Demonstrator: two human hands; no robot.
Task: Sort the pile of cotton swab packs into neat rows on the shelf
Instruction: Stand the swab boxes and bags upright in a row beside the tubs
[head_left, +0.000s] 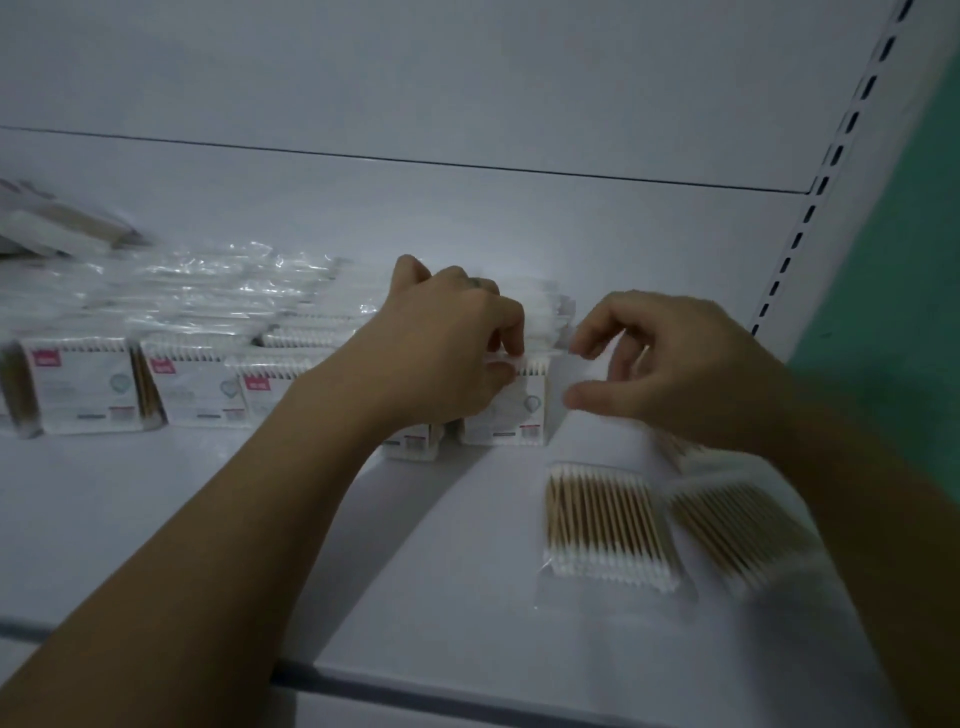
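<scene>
Left hand (457, 338) is pinching the top of the end upright white-labelled swab pack (519, 421). Right hand (691, 364) is pinching the flap of a flat clear wooden-stick pack (608, 519). Front row (78, 384) is standing on the white metal shelf (208, 519); roughly halfway, loose packs (743, 525) still lying right.

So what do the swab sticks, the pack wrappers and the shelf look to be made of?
Swab sticks: probably wood or bamboo, matte tan colour. Pack wrappers: thin clear plastic film, glossy crinkled glints. Shelf: likely painted metal, smooth white, given the slotted upright.
</scene>
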